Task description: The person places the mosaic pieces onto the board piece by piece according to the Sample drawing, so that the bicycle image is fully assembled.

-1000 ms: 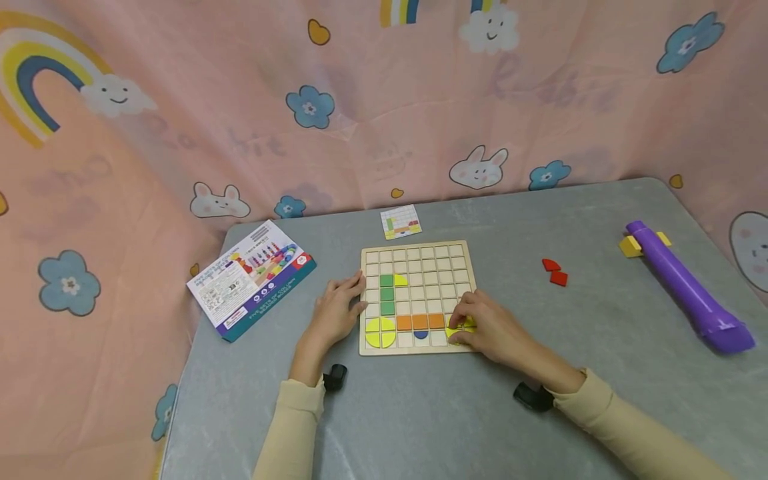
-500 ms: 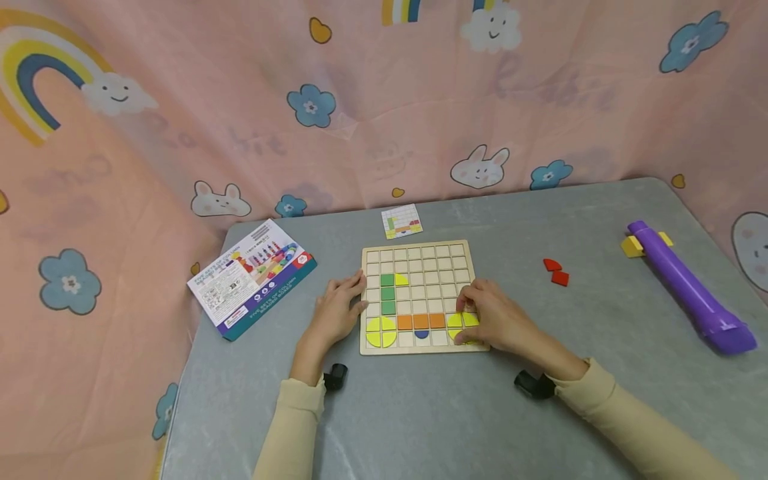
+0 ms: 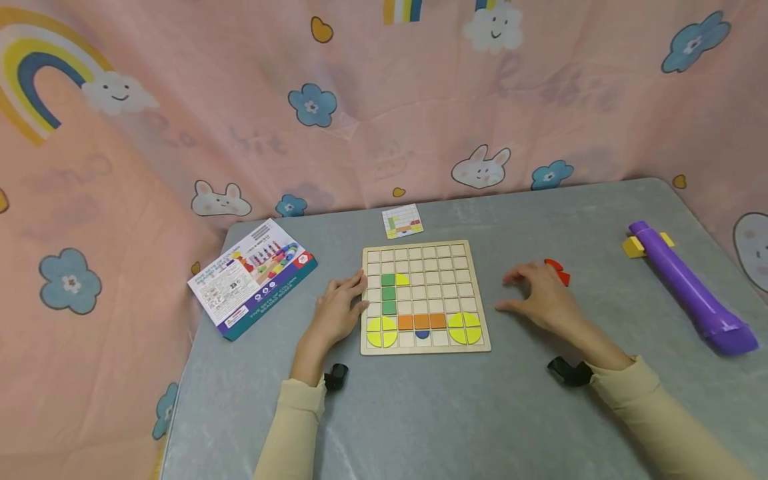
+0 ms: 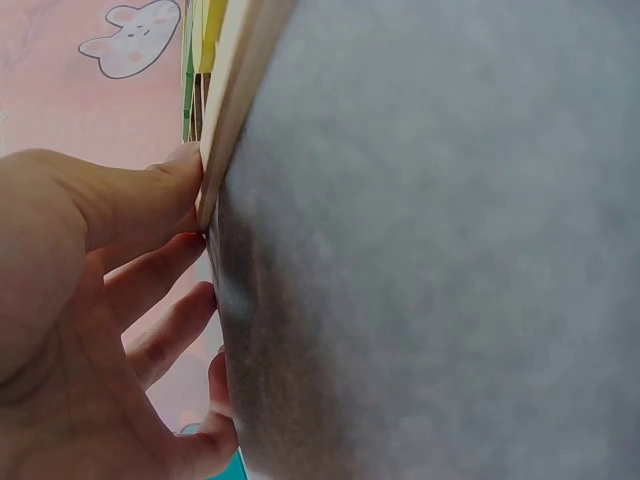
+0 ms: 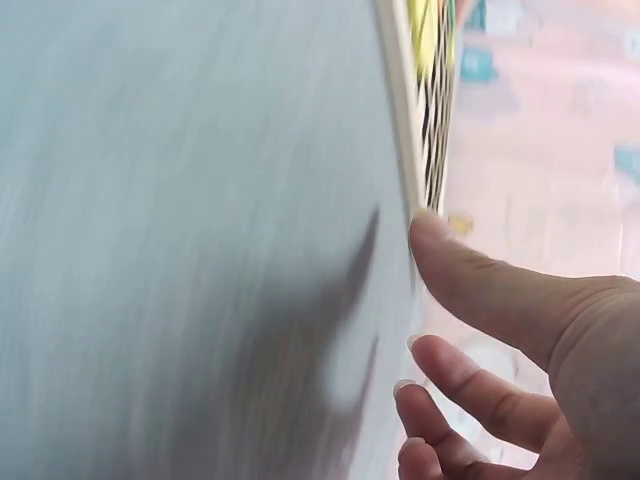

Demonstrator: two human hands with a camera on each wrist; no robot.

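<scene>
A wooden grid board [image 3: 427,294] lies on the table with flat coloured pieces in its squares. Green squares [image 3: 389,293] run up its left side, topped at the right by a yellow quarter piece [image 3: 403,279]. Orange squares [image 3: 422,321] sit above a blue half-round piece [image 3: 423,334]. Yellow circles of quarter pieces fill the lower left [image 3: 382,332] and lower right [image 3: 465,328]. My left hand [image 3: 337,312] touches the board's left edge with thumb and fingers. To the right of the board, my right hand [image 3: 540,300] holds nothing; red pieces [image 3: 558,271] lie partly behind it.
A small pattern card [image 3: 403,221] lies behind the board. At the left is a printed box [image 3: 252,279]. A purple tube [image 3: 690,287] rests on yellow blocks [image 3: 633,247] at the right. The pink printed curtain [image 3: 384,100] hangs behind the grey table [image 3: 420,420].
My right hand has let go of the yellow pieces at the lower right and moved right, off the board, to beside the red pieces. The left hand has stayed at the board's edge.
</scene>
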